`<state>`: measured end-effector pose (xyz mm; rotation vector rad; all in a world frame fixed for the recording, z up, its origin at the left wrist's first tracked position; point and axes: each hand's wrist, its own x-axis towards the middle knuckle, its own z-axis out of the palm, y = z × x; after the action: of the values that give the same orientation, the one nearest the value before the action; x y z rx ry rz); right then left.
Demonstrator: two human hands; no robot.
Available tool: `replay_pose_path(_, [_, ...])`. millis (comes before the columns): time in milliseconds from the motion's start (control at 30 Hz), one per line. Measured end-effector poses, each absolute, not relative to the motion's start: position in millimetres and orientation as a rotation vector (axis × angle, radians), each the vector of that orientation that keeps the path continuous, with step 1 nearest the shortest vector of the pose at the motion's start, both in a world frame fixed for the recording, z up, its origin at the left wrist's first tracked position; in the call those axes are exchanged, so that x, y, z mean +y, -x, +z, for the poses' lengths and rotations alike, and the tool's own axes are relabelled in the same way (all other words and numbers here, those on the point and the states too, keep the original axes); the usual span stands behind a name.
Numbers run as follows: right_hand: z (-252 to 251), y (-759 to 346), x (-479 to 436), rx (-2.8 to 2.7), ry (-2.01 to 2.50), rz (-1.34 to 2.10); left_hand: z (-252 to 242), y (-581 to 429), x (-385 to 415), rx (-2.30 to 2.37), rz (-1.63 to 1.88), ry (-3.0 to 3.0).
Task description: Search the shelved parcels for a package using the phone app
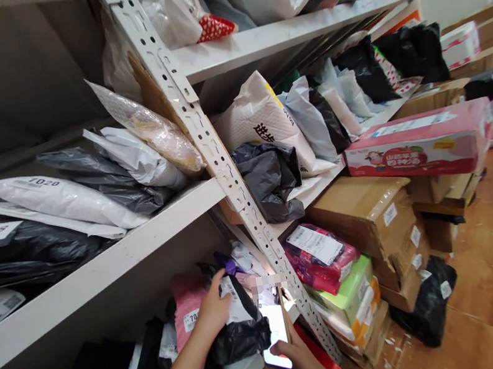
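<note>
My right hand (292,347) is wrapped round a smartphone (274,328) with a bright screen, its thumb lying over the lower part. To the left of the phone, my left hand (214,306) grips the upper edge of a black plastic parcel (239,342) that carries a white label (235,303). This parcel stands among others on the low shelf. Right behind my left hand is a pink parcel (188,311) with a number sticker, partly covered by my wrist. Part of a purple bag (228,264) shows just beyond my fingertips.
A perforated white rack post (225,169) slants down close to my hands. Parcels fill the middle shelf (165,236) and the upper shelf (296,31). Cardboard boxes (363,203), a pink carton (420,146) and a black bag (429,302) stand on the brown floor at right.
</note>
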<state>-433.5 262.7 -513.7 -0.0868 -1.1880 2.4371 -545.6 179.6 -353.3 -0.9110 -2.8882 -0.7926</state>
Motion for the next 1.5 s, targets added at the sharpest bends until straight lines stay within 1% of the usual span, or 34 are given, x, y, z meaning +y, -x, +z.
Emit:
replay_pose_path(67, [-515,435,265,-1.171,0.083,2.438,-355,548,180,-2.994,-0.641,0.909])
replay_pose_path(200, [-519,437,272,-1.122,0.001,2.408,-351,546,179,-3.021,-0.444,0.870])
replay_pose_path(300, [-517,435,276,-1.062,-0.025,2.384,-355,539,183,-2.904,-0.203,0.812])
replay_pose_path(433, [-503,429,274,-1.095,-0.034,2.408,-366,532,192,-2.682,-0.097,1.030])
replay_pose_path(567, [-493,428,270,-1.075,-0.055,2.424,-370,533,193,-2.636,0.064,1.211])
replay_pose_path(700, [-498,431,269,-1.079,-0.004,2.388,-359,532,187,-2.646,0.230,1.363])
replay_pose_path(933, [-512,447,267,-1.008,-0.053,2.337,-339,508,193,-2.775,0.609,1.257])
replay_pose_path(1167, [-510,439,278,-1.148,-0.206,2.297,-350,489,201,-2.860,0.594,1.007])
replay_pose_path(1333, [-509,427,294,-1.305,-0.275,2.265,-354,490,207,-2.787,0.548,1.066])
replay_pose_path(1400, [-508,421,298,-1.368,-0.262,2.243,-352,494,213,-2.770,0.563,1.080])
replay_pose_path(1500, [-502,407,303,-1.431,-0.160,2.331,-348,503,223,-2.810,0.569,1.053])
